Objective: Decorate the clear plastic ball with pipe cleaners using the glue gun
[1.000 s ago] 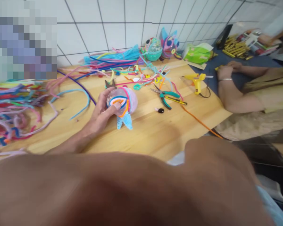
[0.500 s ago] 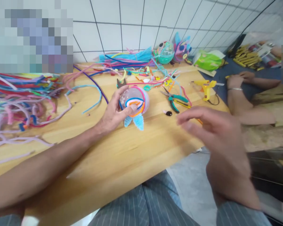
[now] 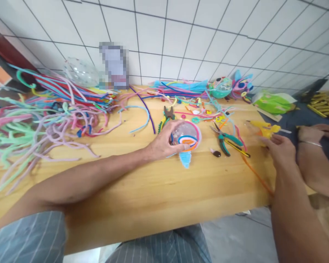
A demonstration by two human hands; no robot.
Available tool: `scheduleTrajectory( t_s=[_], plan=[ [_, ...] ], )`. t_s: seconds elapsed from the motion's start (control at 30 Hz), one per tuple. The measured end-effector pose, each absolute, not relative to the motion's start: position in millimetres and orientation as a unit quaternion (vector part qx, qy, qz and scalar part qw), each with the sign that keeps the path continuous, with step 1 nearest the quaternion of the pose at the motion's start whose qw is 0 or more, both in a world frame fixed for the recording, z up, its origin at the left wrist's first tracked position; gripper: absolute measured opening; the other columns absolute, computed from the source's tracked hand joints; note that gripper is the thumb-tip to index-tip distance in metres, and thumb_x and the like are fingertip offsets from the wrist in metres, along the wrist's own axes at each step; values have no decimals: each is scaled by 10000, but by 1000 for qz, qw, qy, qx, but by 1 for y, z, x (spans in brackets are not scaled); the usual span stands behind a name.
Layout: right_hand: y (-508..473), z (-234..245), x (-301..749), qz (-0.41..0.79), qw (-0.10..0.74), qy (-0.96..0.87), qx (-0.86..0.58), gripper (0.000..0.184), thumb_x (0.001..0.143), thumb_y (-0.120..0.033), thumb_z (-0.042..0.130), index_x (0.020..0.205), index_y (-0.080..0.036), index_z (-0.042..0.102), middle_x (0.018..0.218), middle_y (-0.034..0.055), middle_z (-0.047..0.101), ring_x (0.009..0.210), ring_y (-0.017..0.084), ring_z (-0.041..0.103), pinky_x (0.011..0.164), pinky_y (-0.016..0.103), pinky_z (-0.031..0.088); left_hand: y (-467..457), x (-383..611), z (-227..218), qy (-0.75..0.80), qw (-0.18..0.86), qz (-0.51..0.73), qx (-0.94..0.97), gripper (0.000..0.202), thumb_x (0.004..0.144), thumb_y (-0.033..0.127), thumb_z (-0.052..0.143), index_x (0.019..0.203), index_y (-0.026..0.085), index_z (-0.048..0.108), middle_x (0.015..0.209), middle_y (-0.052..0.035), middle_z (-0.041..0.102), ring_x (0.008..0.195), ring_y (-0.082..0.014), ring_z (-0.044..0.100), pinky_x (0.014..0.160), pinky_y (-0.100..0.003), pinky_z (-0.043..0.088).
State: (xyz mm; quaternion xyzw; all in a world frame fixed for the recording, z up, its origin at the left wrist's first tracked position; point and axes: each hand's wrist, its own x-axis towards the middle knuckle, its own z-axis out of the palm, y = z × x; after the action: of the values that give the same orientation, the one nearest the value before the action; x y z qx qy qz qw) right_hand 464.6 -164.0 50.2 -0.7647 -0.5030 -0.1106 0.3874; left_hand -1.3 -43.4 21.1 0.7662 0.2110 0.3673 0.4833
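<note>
My left hand (image 3: pixel 164 141) is wrapped round a clear plastic ball (image 3: pixel 186 137) decorated with pink, blue and orange pipe-cleaner rings and a light-blue fuzzy tail, resting on the wooden table (image 3: pixel 153 190). My right hand (image 3: pixel 280 149) is stretched out to the right, fingers curled at the yellow glue gun (image 3: pixel 263 129) lying near the table's right edge; whether it grips the gun is unclear through blur. Teal-handled pliers (image 3: pixel 227 138) and a small black bead (image 3: pixel 216 153) lie between my two hands.
Heaps of coloured pipe cleaners (image 3: pixel 44 113) cover the table's left and back. Two finished decorated balls (image 3: pixel 230 87) stand by the tiled wall, with a green packet (image 3: pixel 271 104) beside them. Another person's arm (image 3: pixel 315 160) rests at the right. An orange pipe cleaner (image 3: pixel 257 175) runs along the right edge.
My right arm dropped away from the camera and reached right to the glue gun. The view swung left and up. My left hand kept hold of the ball.
</note>
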Motion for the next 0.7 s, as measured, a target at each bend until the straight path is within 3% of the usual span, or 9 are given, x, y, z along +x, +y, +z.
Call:
scheduleTrajectory(
  t_s=[0.13, 0.27, 0.37, 0.5, 0.57, 0.7],
  plan=[
    [-161, 55, 450, -6, 310, -241, -920, 427, 642, -335, 951, 613, -243, 535, 551, -60, 506, 545, 126, 481, 580, 360, 369, -40, 2, 13, 186, 464, 392, 772, 917, 803, 628, 878, 1536, 209, 521, 1566, -188, 538, 1491, -379, 520, 1279, -556, 412],
    [-160, 65, 433, 38, 308, -208, -927, 305, 713, -304, 903, 648, -181, 631, 557, -38, 515, 564, 135, 467, 617, 385, 363, -38, 4, 9, 172, 445, 398, 784, 947, 772, 666, 893, 1534, 237, 528, 1580, -178, 545, 1498, -379, 514, 1291, -574, 399],
    [-155, 79, 420, 31, 354, -206, -912, 252, 797, -246, 826, 680, -183, 611, 636, -24, 554, 567, 110, 470, 630, 374, 400, -38, 5, 8, 168, 430, 401, 791, 979, 753, 677, 902, 1542, 243, 519, 1594, -177, 538, 1509, -379, 504, 1298, -579, 395],
    [-161, 101, 392, 69, 523, -266, -807, 180, 776, -152, 785, 756, -176, 609, 852, 55, 671, 628, 131, 627, 709, 388, 524, -39, 7, 6, 163, 417, 411, 794, 990, 743, 657, 919, 1541, 228, 521, 1572, -197, 549, 1503, -389, 512, 1292, -591, 403],
    [-172, 109, 372, 100, 548, -343, -757, 191, 765, -233, 823, 804, -171, 647, 935, 107, 716, 622, 142, 636, 682, 407, 538, -41, 8, 5, 160, 413, 419, 793, 978, 746, 625, 930, 1543, 236, 516, 1571, -199, 552, 1501, -393, 516, 1285, -606, 409],
    [-204, 115, 329, 148, 465, -463, -740, 330, 821, -484, 860, 827, -210, 677, 934, 149, 764, 621, 179, 650, 633, 413, 573, -45, 9, 4, 166, 395, 434, 793, 963, 760, 598, 933, 1546, 256, 496, 1570, -192, 556, 1505, -379, 517, 1281, -606, 423]
  ],
)
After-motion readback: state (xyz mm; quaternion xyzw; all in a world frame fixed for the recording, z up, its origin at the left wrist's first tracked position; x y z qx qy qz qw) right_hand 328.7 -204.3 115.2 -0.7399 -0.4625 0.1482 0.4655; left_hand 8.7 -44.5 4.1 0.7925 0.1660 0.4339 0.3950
